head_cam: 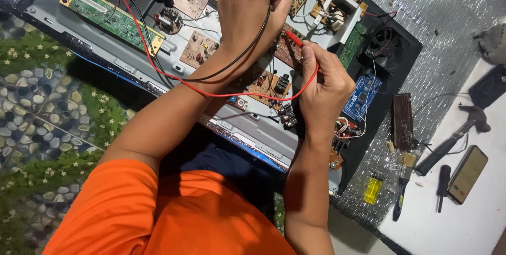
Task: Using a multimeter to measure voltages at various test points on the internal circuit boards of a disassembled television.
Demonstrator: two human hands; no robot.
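My left hand point(250, 10) is closed around a black test probe whose black lead point(240, 57) trails down along my forearm; its tip is hidden over the brown circuit boards point(197, 49). My right hand point(327, 84) pinches a red test probe point(294, 38), tip pointing up-left at a board, and its red lead point(158, 65) loops under both wrists toward the top left. Both hands hover over an opened flat panel chassis point(247, 123) covered with boards.
A green board point(110, 18) lies at the upper left, a blue board point(362, 96) beside my right hand. On the right sit a hammer point(453, 139), a phone point(468, 173), a screwdriver point(444, 184), a brush point(403, 186) and a yellow lighter point(373, 189). Pebble-patterned floor on the left.
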